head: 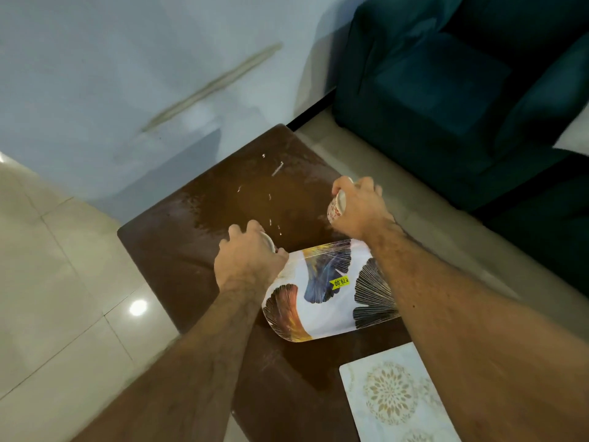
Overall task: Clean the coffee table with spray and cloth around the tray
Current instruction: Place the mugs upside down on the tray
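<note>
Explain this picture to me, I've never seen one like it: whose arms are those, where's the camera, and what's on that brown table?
There is no machine here. A camera worn on a person's head looks down at their two bare hands. The left hand grips a pale cup-like thing, mostly hidden. The right hand holds a small white cup with a red pattern. Both are above a brown coffee table, whose top looks wet and streaked. On it lies a tray printed with fan-shaped leaves and bearing a yellow price sticker, with a pale patterned mat nearer. No spray or cloth shows.

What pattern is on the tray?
White tray with fan-shaped leaves in blue, black and orange; head view.
</note>
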